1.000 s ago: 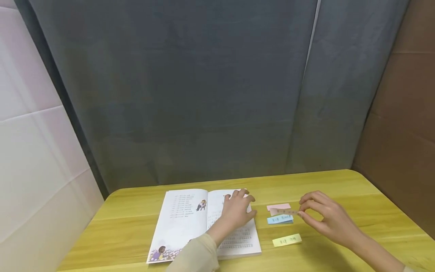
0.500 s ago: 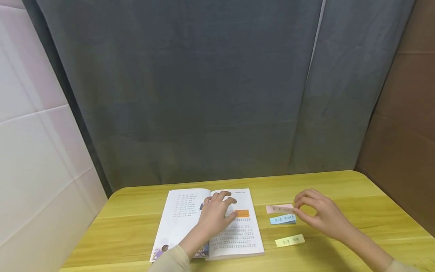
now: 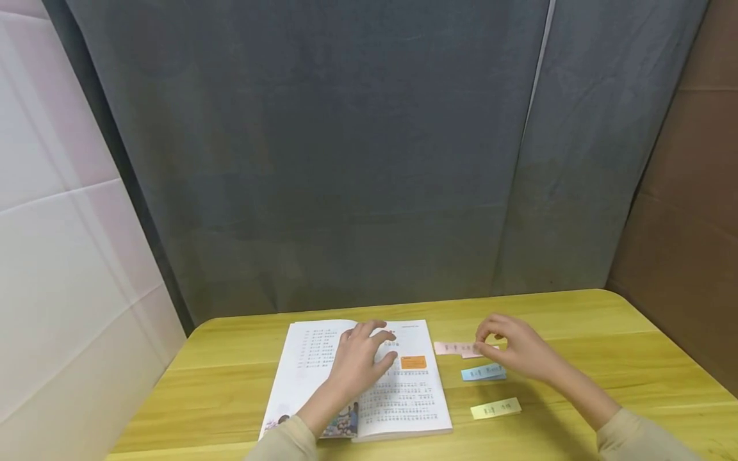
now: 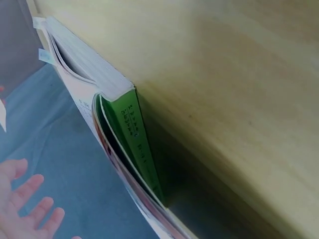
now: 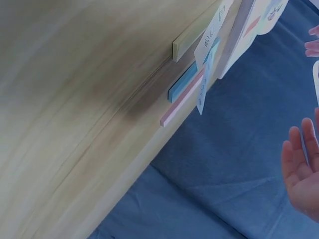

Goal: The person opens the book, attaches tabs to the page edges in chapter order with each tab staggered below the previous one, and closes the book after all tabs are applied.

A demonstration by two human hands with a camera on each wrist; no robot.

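Yellow table (image 3: 576, 320), left hand (image 3: 360, 358) flat on book (image 3: 403, 397), right grip (image 3: 513, 349) pinching pink note (image 3: 452, 347)

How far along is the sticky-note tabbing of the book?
Done: the book lies open on the table, the left hand flat on its pages. In hand: the right hand pinches a pink note beside the book's right edge, not on a page. Left: the blue note and yellow note lie untouched on the table.
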